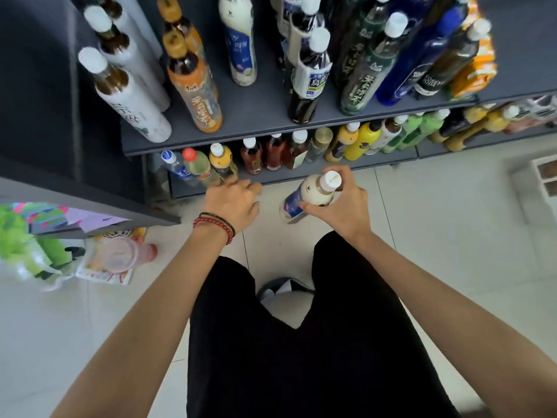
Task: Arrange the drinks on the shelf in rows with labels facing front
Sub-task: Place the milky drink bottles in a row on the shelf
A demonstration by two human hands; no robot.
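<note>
My right hand (342, 203) grips a cream-coloured bottle (310, 193) with a white cap and a blue label, held upright in front of the shelves above the floor. My left hand (233, 202) hovers beside it, fingers loosely curled, holding nothing, just in front of the bottom shelf (289, 175). A matching cream bottle (239, 40) stands on the upper shelf (256, 116), between an orange tea bottle (194, 86) and a dark bottle with a white-blue label (309, 76). The bottom shelf holds a row of several small bottles.
White tall bottles (126, 98) stand at the left of the upper shelf, green-labelled and blue bottles (370, 67) at its right. Snack packets and a pink-lidded cup (117, 254) lie on the tiled floor at the left. A white rack (542, 179) stands at the right.
</note>
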